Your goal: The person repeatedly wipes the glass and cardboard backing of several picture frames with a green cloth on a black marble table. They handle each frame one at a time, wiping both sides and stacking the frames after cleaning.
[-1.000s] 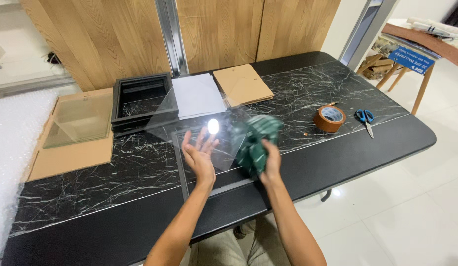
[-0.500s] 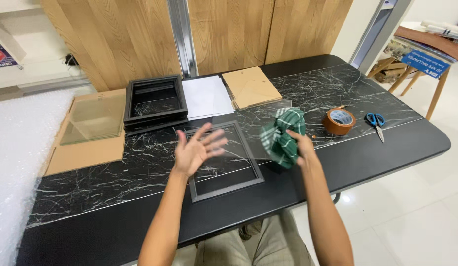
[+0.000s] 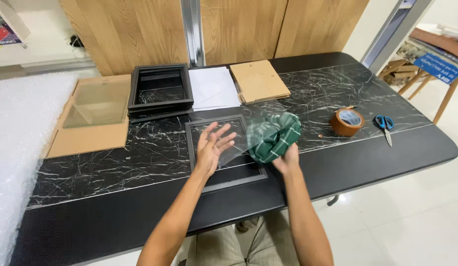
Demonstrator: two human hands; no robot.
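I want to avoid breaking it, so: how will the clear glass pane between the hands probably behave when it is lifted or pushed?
The glass pane looks thin and flat, so it is probably stiff but fragile. Its smooth, reflective surface may be slippery; the left hand supports it with an open palm, the right hand presses a green cloth on it. Being thin, it seems light.

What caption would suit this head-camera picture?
Left hand steadies a clear glass pane while right hand presses a green cloth to it above a black frame.

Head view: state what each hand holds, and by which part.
Left hand supports a clear glass pane flat against its open palm. Right hand has a grip on a bunched green checked cloth, from below.
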